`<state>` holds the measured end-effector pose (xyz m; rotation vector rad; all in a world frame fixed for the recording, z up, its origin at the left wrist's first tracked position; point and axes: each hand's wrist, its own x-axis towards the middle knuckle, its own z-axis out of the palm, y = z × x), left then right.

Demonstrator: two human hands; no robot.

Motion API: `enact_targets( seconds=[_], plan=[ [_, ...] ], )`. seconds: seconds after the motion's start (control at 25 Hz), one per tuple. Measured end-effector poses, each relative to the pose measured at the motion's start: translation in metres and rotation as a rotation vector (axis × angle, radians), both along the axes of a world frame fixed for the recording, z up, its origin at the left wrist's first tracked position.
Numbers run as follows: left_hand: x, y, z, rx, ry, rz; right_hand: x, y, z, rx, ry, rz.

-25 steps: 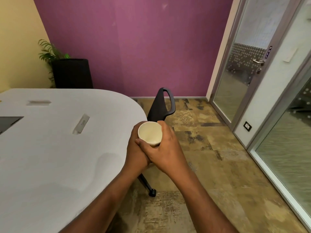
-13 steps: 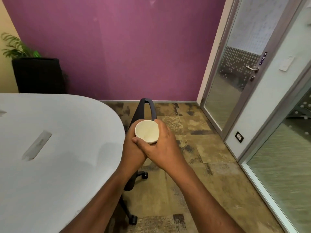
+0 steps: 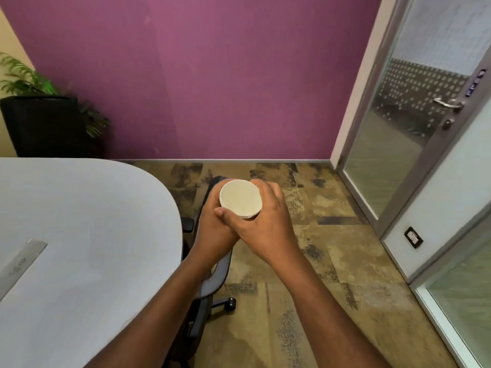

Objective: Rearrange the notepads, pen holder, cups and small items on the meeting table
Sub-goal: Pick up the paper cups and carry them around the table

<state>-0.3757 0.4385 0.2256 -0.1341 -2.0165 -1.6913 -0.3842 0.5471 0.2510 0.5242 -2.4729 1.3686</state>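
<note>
The left hand (image 3: 215,229) and right hand (image 3: 267,221) curled round 1 pale cup (image 3: 240,199) beside the table (image 3: 79,221). It looked light, thin-walled, easily crushed; best held gently at mid-wall.

- Nothing reads clearly.
- The metal plate (image 3: 22,257) near the table (image 3: 93,221)'s left edge bears a mark (too blurred to read).
- The door keypad (image 3: 475,82) shows only smudges.

The white rounded table (image 3: 87,221) had a grey metal flap (image 3: 22,257) in its top; an office chair (image 3: 216,274) stood on the patterned floor (image 3: 332,261).
</note>
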Motion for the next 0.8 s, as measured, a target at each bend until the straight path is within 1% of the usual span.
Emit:
enact_targets(
  seconds=[0.12,0.24,0.44,0.52,0.64,0.68,0.72,0.8],
  plan=[
    [-0.051,0.012,0.004,-0.039,0.07,0.11,-0.057,0.011,0.002,-0.067,0.034,0.116],
    [-0.102,0.032,0.009,-0.046,0.067,0.237,-0.12,0.029,0.006,-0.112,0.011,0.219],
    [-0.176,0.053,0.015,-0.055,0.06,0.425,-0.213,0.043,0.017,-0.071,-0.011,0.393],
    [-0.193,0.05,0.012,-0.039,0.016,0.487,-0.234,0.04,0.014,-0.058,-0.03,0.432],
    [-0.242,0.041,0.0,-0.094,0.03,0.581,-0.289,0.029,0.004,-0.048,-0.076,0.517],
    [-0.265,0.032,-0.003,-0.093,0.037,0.604,-0.316,0.018,0.001,-0.041,-0.08,0.548],
    [-0.267,0.029,-0.005,-0.081,0.032,0.604,-0.319,0.017,0.001,-0.032,-0.075,0.549],
    [-0.304,0.007,-0.016,-0.079,0.016,0.654,-0.358,-0.006,-0.003,-0.029,-0.074,0.601]
  ],
)
